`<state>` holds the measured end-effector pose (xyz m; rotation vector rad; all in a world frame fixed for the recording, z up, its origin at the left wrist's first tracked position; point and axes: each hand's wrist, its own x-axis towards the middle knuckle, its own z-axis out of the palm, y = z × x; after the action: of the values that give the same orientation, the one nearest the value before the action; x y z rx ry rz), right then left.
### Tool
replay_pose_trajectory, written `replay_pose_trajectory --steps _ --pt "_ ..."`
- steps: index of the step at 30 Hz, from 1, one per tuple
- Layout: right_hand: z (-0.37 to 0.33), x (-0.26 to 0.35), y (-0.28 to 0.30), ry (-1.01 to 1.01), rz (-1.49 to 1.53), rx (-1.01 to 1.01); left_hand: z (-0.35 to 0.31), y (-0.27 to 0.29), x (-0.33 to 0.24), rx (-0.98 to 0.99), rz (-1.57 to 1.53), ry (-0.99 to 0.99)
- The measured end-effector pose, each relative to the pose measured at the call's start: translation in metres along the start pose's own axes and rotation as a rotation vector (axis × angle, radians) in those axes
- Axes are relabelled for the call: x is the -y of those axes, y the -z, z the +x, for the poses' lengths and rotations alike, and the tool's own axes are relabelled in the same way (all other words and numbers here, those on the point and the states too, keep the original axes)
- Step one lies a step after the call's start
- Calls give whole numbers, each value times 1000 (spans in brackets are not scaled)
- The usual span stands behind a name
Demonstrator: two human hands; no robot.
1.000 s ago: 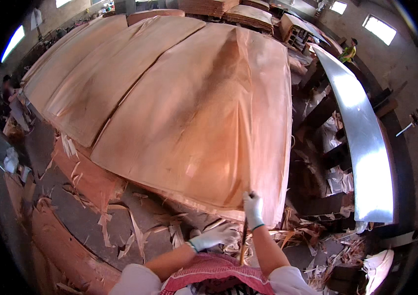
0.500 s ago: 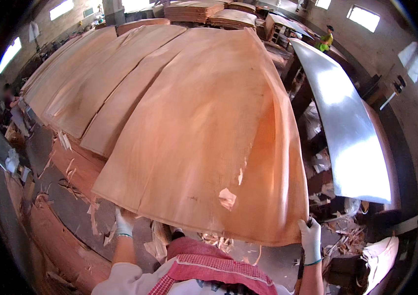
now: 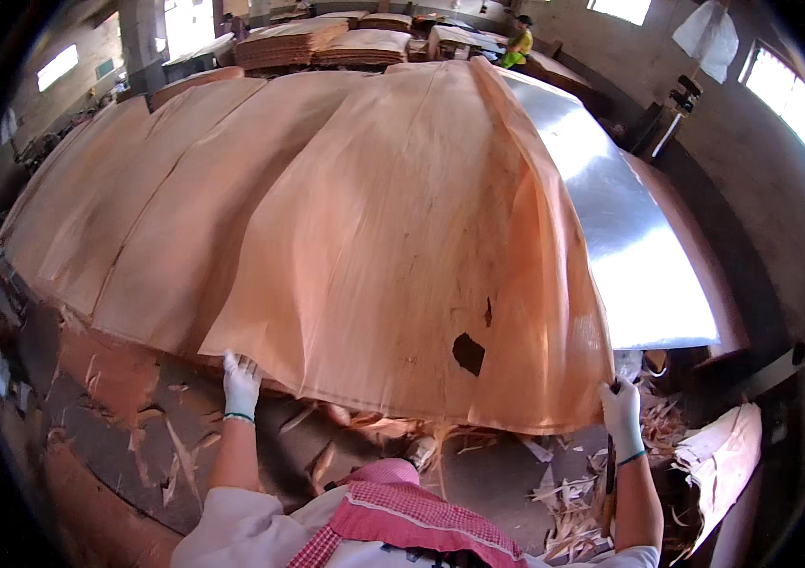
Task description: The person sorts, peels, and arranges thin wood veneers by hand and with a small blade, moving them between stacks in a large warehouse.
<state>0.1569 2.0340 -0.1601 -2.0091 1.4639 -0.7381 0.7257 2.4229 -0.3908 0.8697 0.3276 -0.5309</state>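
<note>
A large, thin, orange-tan wood veneer sheet (image 3: 383, 256) spans the middle, its near edge raised between my hands. My left hand (image 3: 241, 383), in a white glove, grips the near left corner. At the near right corner my gloved right hand (image 3: 621, 417) is closed on the same sheet. A thin dark stick (image 3: 610, 492) runs down beside that hand; whether it is held too I cannot tell. The sheet has a dark ragged hole (image 3: 468, 352) near its front and a long fold along its right side. More veneer sheets (image 3: 166, 208) lie overlapping to the left.
A shiny metal-topped table (image 3: 653, 275) stands right, partly behind the sheet. Veneer scraps (image 3: 573, 506) litter the floor by my feet. A curled veneer piece (image 3: 724, 464) lies at lower right. Veneer stacks (image 3: 360, 45) and a person in a yellow-green top (image 3: 520, 44) are at the back.
The held sheet has shifted rightward and now overlaps the metal-topped table's left side in view. Its hole, pale before, now looks dark. My view has turned right; both hands keep their grip.
</note>
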Motion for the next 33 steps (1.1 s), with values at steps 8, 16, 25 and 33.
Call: replay_pose_trajectory --steps 8,16,25,33 --pt "163 -91 88 -46 -278 -67 48 -167 170 88 180 -88" --pt "285 -218 178 16 -392 -177 -58 -313 261 36 235 -60" --pt "418 -358 323 244 -590 -227 -213 -423 400 102 152 58" --pt "530 -428 397 212 -637 -223 -266 -478 549 77 79 182"
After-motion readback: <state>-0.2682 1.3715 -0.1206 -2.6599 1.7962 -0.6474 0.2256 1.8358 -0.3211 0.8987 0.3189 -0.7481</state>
